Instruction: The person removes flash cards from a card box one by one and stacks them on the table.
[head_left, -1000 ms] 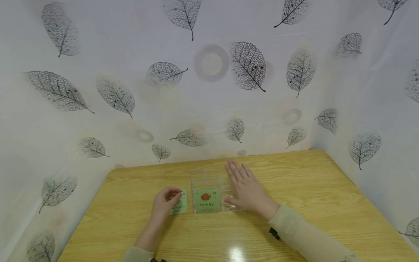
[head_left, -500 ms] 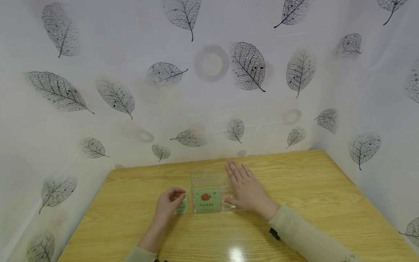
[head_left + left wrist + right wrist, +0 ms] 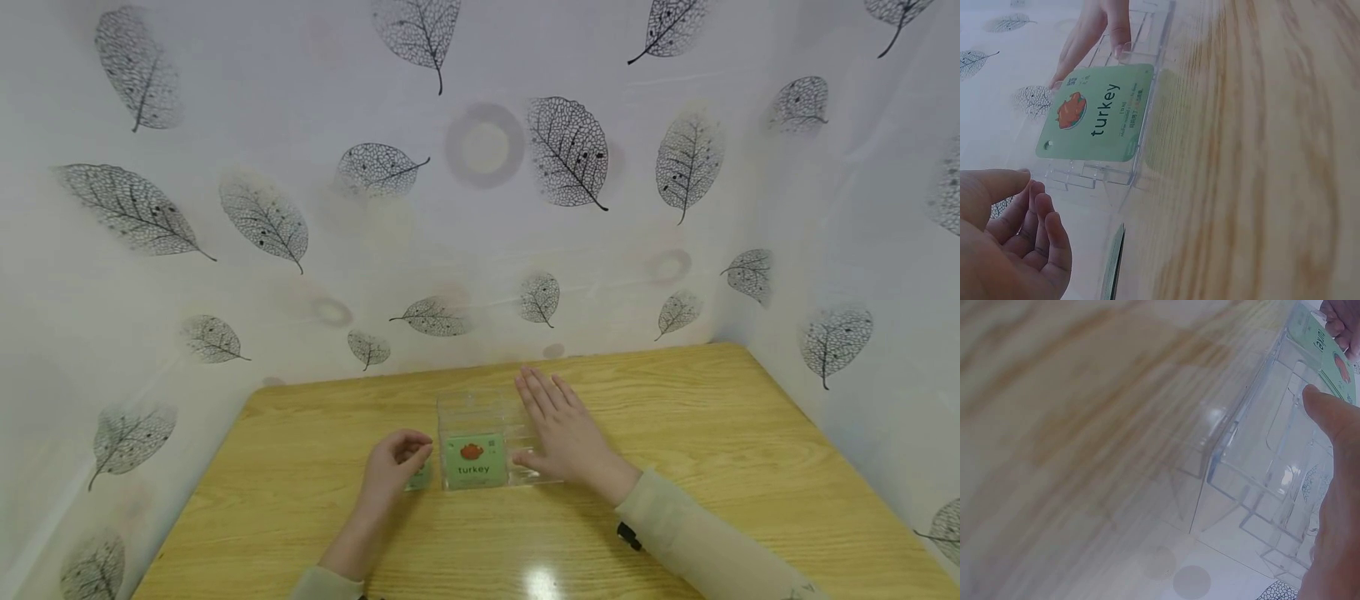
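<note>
A clear plastic box with compartments (image 3: 471, 403) stands on the table. A green "turkey" flashcard (image 3: 476, 471) faces up at its left side, a roast turkey pictured on it. My right hand (image 3: 566, 433) lies over the right part of the box with fingers straight; its thumb (image 3: 1322, 406) reaches over the clear plastic near the card. Left of the box, my left hand (image 3: 390, 471) hovers with fingers loosely curled, thumb and index tips close together near the box's left edge. No object shows between them. Below that hand lies a green card stack (image 3: 1113, 262), partly hidden in the head view.
The wood-grain table (image 3: 675, 417) ends at a pale leaf-printed sheet (image 3: 480, 250) behind and at both sides. Light glares off the tabletop in front of the box.
My left hand has slid right from over the card stack toward the box, covering more of the stack in the head view. My right hand and the box have stayed put.
</note>
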A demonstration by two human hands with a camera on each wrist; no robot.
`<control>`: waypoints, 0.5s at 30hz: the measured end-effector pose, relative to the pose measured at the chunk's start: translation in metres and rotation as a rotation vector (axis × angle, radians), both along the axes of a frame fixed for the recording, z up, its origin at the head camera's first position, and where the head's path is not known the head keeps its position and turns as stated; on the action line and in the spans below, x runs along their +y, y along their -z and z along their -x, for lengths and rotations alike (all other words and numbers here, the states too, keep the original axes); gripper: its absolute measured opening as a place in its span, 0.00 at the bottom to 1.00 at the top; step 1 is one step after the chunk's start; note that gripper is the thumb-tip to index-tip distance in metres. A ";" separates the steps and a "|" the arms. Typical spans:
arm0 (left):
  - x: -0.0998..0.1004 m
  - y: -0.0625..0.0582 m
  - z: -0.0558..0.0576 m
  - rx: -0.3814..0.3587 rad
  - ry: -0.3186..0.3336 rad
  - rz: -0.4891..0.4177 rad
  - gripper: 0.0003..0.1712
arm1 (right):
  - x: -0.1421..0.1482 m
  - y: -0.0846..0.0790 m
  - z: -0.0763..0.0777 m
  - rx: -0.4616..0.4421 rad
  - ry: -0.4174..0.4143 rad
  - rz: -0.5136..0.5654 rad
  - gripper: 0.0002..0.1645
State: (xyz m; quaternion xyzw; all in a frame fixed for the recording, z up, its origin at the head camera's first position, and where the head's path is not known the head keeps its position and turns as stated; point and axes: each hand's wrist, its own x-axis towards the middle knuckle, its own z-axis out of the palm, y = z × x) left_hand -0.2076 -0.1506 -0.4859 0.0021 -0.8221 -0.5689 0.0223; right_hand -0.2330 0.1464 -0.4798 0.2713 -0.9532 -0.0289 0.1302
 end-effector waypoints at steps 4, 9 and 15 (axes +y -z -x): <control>0.001 0.001 0.000 0.007 0.006 0.000 0.08 | 0.000 0.001 0.000 0.002 -0.004 0.008 0.70; 0.003 0.002 0.000 0.023 0.019 -0.022 0.08 | 0.000 0.002 0.000 0.015 -0.012 0.023 0.70; 0.006 0.003 0.000 0.032 0.027 -0.025 0.07 | 0.000 0.002 0.001 0.016 -0.008 0.019 0.70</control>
